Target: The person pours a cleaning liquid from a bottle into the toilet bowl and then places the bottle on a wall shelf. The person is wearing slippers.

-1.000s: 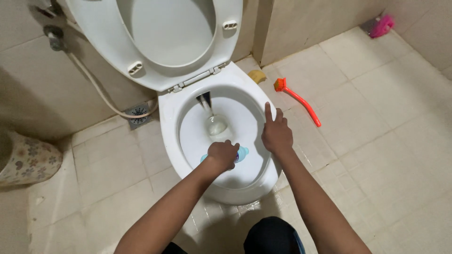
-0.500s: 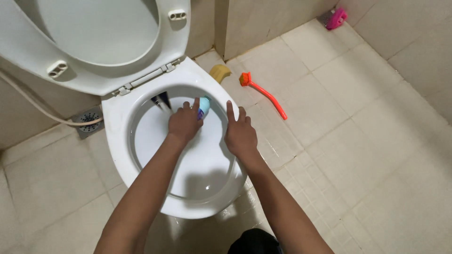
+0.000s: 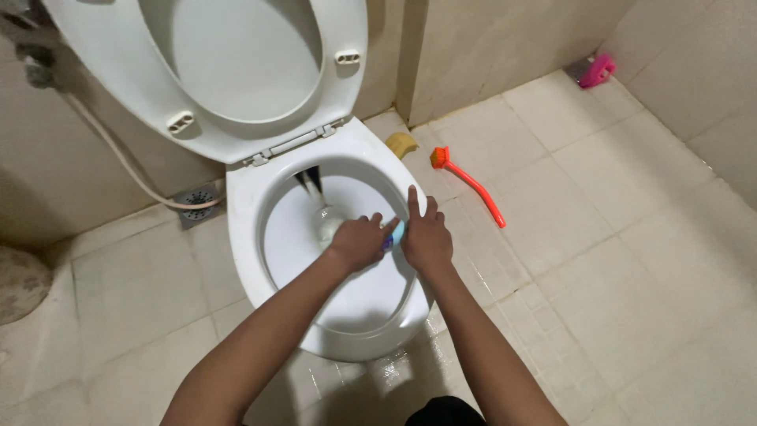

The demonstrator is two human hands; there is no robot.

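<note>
A white toilet bowl [image 3: 252, 237] stands with its seat and lid [image 3: 236, 71] raised against the wall. My left hand [image 3: 359, 243] reaches inside the bowl and grips a light blue scrubber [image 3: 397, 231] pressed against the right inner wall. My right hand [image 3: 426, 235] rests flat on the right rim, fingers pointing away from me, right beside the scrubber. Water sits at the bottom of the bowl near the drain.
An orange long-handled brush [image 3: 469, 183] lies on the tiled floor right of the toilet, with a yellow sponge [image 3: 400, 143] behind it. A pink object [image 3: 595, 71] sits in the far corner. A hose and floor drain [image 3: 193, 203] are left of the bowl.
My left hand has moved the scrubber from the back of the bowl to the right inner wall, next to my right hand. The view has shifted slightly.
</note>
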